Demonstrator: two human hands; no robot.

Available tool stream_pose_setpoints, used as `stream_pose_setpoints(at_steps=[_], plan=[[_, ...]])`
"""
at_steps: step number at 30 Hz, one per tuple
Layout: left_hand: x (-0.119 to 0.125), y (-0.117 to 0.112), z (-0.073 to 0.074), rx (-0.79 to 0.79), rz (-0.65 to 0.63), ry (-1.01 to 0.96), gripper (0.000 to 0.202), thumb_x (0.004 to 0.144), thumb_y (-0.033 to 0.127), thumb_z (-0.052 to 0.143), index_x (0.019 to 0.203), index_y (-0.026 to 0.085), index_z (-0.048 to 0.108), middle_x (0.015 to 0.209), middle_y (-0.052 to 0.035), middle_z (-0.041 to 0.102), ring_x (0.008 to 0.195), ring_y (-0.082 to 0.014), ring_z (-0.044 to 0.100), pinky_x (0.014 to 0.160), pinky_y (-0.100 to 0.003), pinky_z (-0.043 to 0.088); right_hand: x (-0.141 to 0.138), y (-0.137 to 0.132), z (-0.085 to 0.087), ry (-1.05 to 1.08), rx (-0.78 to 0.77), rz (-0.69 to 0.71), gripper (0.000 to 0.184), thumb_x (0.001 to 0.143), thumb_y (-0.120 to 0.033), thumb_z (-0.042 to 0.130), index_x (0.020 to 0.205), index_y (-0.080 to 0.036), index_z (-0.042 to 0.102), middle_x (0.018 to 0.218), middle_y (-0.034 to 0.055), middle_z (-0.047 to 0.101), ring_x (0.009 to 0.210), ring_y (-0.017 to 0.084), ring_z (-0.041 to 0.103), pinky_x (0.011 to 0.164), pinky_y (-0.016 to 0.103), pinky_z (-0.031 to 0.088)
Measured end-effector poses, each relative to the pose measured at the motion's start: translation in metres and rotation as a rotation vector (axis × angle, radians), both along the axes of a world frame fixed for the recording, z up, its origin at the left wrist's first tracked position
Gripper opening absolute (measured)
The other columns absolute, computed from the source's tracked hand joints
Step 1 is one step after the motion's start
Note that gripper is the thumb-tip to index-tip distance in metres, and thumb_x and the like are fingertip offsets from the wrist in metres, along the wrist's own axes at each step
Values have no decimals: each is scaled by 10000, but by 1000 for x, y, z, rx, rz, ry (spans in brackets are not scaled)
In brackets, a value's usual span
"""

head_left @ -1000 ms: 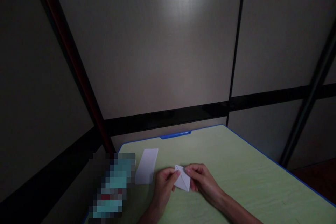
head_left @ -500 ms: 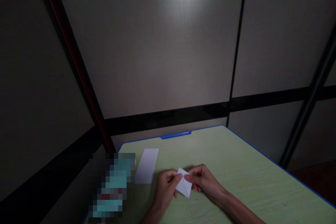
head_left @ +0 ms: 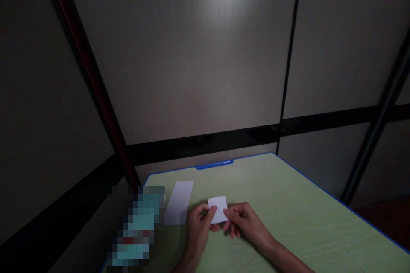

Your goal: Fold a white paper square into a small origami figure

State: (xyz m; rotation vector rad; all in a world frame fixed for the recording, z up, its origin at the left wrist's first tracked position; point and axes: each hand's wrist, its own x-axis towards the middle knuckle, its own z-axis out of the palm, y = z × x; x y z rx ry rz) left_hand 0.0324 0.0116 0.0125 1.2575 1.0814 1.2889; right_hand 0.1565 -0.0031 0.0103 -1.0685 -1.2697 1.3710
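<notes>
A small white square of folded paper (head_left: 219,204) is held up between my two hands, above the near part of the table. A diagonal crease or fold edge runs across its face. My left hand (head_left: 199,222) pinches its left side, thumb on top and fingers underneath. On the right side, my right hand (head_left: 246,219) grips the lower corner between thumb and fingers, with some fingertips showing below the paper. The underside of the folded square is hidden.
A white paper strip (head_left: 179,202) lies left of my hands on the light green table (head_left: 288,196), which has a blue edge. A pixelated teal object (head_left: 137,226) is at the table's left side. Beyond the far edge stands a grey panelled surface (head_left: 205,72).
The folded paper has turned from a diamond position to a squarer one and moved slightly up and left. Both hands have shifted their grip on it.
</notes>
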Motion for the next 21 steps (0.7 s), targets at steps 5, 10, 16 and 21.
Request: stream_pose_setpoints(at_steps=[5, 10, 16, 21], plan=[[1, -3, -1, 25, 51, 25, 230, 523, 337, 598, 458, 134, 510, 354, 24, 510, 314, -108, 473, 312, -186, 369, -3, 0, -1, -19, -16, -12, 394, 590, -454, 502, 458, -84, 538, 379, 9, 548, 267, 47, 430, 280, 147, 286], [1, -10, 0, 101, 64, 23, 219, 512, 322, 606, 397, 159, 515, 436, 13, 479, 403, -109, 470, 351, -177, 375, -5, -2, 0, -62, -22, -68, 411, 594, -455, 499, 419, -84, 531, 320, -1, 516, 231, 40, 389, 250, 142, 262], [-1, -11, -1, 167, 63, 32, 225, 525, 297, 599, 364, 173, 502, 436, 13, 437, 418, -98, 416, 379, -173, 336, -6, -2, -1, -56, -11, -77, 411, 605, -459, 482, 428, -90, 520, 304, -16, 494, 211, 32, 359, 232, 137, 235], [0, -2, -1, 65, -18, 56, 247, 550, 340, 566, 416, 143, 503, 386, 28, 428, 388, -90, 401, 347, -169, 294, -4, -1, 1, -24, 39, -85, 373, 606, -435, 498, 428, -107, 481, 309, -34, 478, 219, 20, 335, 246, 133, 231]])
